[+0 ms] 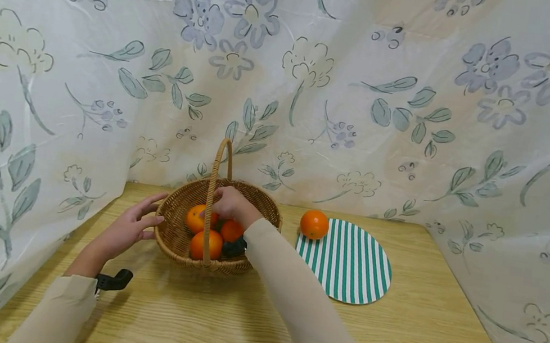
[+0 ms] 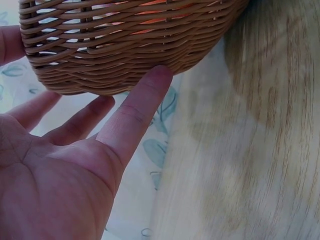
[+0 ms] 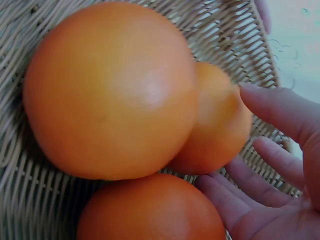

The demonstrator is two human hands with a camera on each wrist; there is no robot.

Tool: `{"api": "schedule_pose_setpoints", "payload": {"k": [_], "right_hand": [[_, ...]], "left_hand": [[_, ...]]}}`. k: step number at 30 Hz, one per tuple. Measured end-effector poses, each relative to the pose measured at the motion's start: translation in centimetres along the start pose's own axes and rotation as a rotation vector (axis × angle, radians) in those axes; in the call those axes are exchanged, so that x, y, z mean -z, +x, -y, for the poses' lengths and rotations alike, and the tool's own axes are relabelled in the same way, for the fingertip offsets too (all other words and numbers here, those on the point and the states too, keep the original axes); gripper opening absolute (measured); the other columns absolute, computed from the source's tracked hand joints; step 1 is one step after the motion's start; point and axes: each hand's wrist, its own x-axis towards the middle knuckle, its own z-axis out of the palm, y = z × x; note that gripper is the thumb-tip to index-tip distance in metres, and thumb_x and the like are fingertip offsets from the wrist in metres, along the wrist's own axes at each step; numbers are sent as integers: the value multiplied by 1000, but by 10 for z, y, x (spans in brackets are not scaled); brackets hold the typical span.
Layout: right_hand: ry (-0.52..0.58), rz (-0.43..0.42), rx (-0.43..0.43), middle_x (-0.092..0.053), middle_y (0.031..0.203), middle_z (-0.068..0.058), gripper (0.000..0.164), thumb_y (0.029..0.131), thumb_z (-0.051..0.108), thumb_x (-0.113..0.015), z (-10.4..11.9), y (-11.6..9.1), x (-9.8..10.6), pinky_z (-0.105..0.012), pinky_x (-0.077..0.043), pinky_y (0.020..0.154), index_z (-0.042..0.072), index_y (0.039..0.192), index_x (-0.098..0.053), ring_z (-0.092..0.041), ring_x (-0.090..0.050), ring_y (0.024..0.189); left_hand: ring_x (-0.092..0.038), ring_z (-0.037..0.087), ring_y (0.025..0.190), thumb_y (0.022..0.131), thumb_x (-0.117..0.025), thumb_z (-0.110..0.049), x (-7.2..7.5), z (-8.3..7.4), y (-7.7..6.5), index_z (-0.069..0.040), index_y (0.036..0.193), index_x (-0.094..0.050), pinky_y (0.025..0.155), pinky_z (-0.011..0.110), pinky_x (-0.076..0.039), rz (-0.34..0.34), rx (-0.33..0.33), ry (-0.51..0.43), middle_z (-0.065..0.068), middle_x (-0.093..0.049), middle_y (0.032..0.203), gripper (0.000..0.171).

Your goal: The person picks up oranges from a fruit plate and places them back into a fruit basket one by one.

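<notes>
A wicker basket (image 1: 174, 228) with a tall arched handle holds several oranges, among them a near orange (image 1: 206, 245). My right hand (image 1: 235, 205) reaches inside, past the handle. Up close, its thumb and fingers (image 3: 272, 107) lie on opposite sides of an orange (image 3: 212, 120) at the basket's wall. Nearer the right wrist camera sit a large orange (image 3: 110, 90) and a lower orange (image 3: 152, 210). At the basket's left side, my left hand (image 1: 128, 228) has its fingers spread, and one straight digit (image 2: 140, 107) touches the woven wall from outside.
To the basket's right lies an oval mat (image 1: 351, 262) with green and white stripes. Another orange (image 1: 314, 224) rests at its upper left edge. The wooden table (image 1: 176, 319) is bordered at the back and sides by a floral curtain (image 1: 315, 85).
</notes>
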Motion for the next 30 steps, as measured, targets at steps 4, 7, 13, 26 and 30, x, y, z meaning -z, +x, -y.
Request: {"api": "schedule_pose_setpoints", "payload": {"k": [4,7,13,26,30], "right_hand": [[-34,18,24,-66,121,-6,40,88,17,-82,-3,-4,7,-29,-53,82,8,124,-69,-17,-58,97],[-29,34,16,-65,130,-5,38,90,18,-79,-4,-9,15,-34,-55,93,12,126,-69,-20,-62,111],[47,25,90,-65,129,-13,48,88,21,-82,-5,-21,36,-50,-54,103,7,131,-65,-33,-64,116],[153,-136,250,-65,137,-18,45,91,21,-79,-16,-60,74,-43,-53,106,8,132,-66,-26,-63,124],[224,-225,276,-67,134,-17,40,91,18,-79,-29,-70,83,-38,-55,103,11,129,-68,-24,-66,121]], "left_hand": [[-43,43,138,109,-53,-27,0,0,0,-20,166,-19,91,35,-61,1,-3,0,30,-23,162,67],[-39,48,140,109,-53,-27,0,0,0,-20,166,-18,91,34,-60,2,-1,-2,30,-22,162,67],[-38,50,140,109,-52,-27,0,0,0,-19,166,-18,91,33,-60,0,-8,4,31,-23,162,67],[-49,39,134,109,-51,-25,0,-2,0,-17,166,-17,90,34,-61,5,-16,12,33,-23,160,66],[-48,41,134,109,-51,-25,0,-4,0,-16,166,-17,90,34,-61,2,-14,18,33,-23,160,67]]}}
